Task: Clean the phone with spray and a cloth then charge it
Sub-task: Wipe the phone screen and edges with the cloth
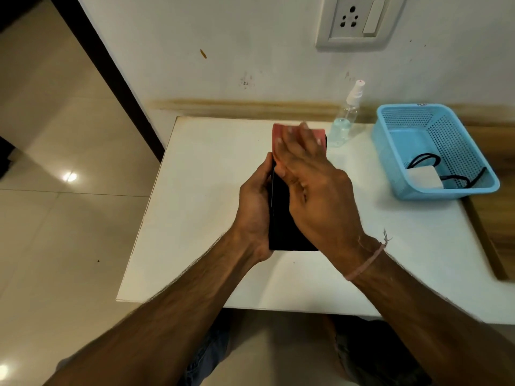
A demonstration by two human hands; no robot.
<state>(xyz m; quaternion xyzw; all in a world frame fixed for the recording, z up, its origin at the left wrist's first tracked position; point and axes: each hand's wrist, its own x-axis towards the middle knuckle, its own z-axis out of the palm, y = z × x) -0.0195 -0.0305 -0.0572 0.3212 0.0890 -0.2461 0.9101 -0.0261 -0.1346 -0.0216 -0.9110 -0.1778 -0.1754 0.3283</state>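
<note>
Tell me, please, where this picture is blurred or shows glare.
Head view: motion smears the right hand and pink cloth; the phone, left hand and blue basket look sharp; a glare spot sits on the floor tiles; the wide lens bows the edge of the table.

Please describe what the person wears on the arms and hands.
Both forearms are bare, without sleeves. The left hand and right hand wear no gloves. A thin pink thread, knotted with loose ends, circles the right wrist; the left wrist is bare.
</note>
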